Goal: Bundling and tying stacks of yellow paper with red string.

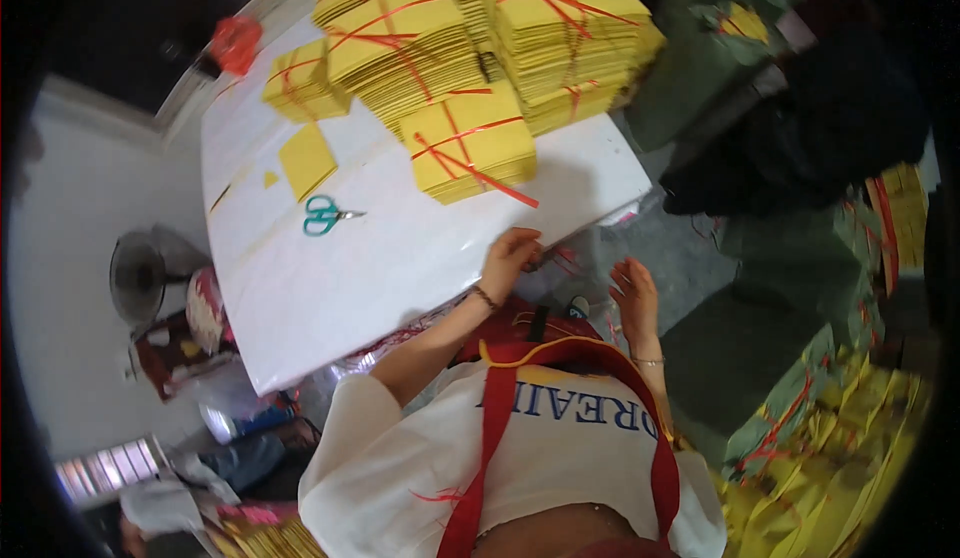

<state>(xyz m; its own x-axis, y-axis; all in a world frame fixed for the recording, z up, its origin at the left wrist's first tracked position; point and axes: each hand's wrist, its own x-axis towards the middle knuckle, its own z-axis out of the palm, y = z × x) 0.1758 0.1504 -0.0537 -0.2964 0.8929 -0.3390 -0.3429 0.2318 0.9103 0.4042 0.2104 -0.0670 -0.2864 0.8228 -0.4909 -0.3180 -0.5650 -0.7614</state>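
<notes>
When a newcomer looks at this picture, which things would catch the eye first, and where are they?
Probably the bright yellow bundles, tied with red strips and piled at the far side of the white table. Next come the green-handled scissors, lying left of the table's middle. Below, the left hand is at the table's near edge, and the right hand is beyond it, to the right.

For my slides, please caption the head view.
Left hand at the edge of a white table, right hand apart, red-tied rectangular yellow stacks and green-handled scissors on top.
</notes>
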